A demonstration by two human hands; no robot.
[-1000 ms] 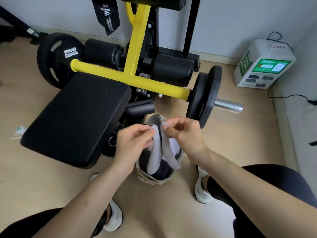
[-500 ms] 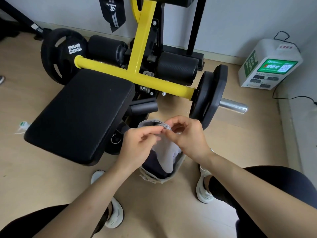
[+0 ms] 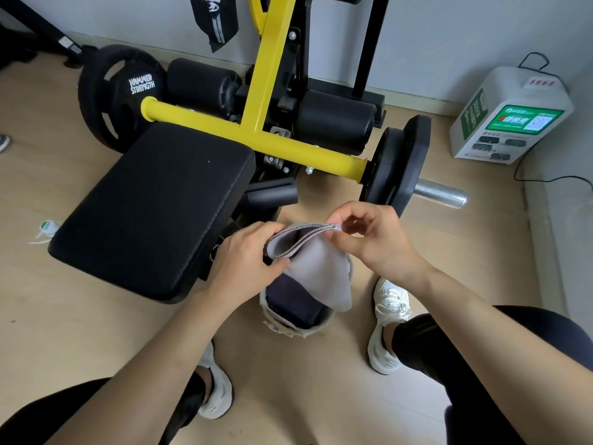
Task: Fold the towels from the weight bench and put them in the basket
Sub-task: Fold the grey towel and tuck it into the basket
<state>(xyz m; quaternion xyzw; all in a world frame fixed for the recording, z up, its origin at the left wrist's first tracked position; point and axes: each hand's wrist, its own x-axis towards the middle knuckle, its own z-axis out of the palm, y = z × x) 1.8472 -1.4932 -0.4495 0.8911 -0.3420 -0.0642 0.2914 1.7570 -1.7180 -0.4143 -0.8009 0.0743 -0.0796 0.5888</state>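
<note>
- Towel status: grey towel (image 3: 321, 271) is held up in both hands, directly over the basket (image 3: 282, 329); I see it doubled, with two stitched edges running side by side along the top.
- Left hand (image 3: 247, 261): gripping the left end of the fold, fingers curled over the far side and thumb pressed on the near face.
- Right hand (image 3: 375, 242): pinching the right top corner between thumb and forefinger; the other fingers are curled loosely above it.
- The towel's lower part hangs free and covers the right side of the basket's opening. I cannot tell whether the hanging end touches the contents.
- Basket: stands on the wooden floor (image 3: 80, 332) between my two white shoes, just beside the front corner of the bench (image 3: 154, 213). A dark towel (image 3: 288, 300) lies folded inside it.
- Bench: black pad, nothing lying on it.
- Behind the pad: yellow frame (image 3: 308, 149) with black roller pads, one black weight plate (image 3: 112, 97) at the left end, two more plates (image 3: 401, 165) on a steel sleeve at the right.
- Far right, by the wall: white charging box (image 3: 510, 120) with a green screen, cable trailing from it.
</note>
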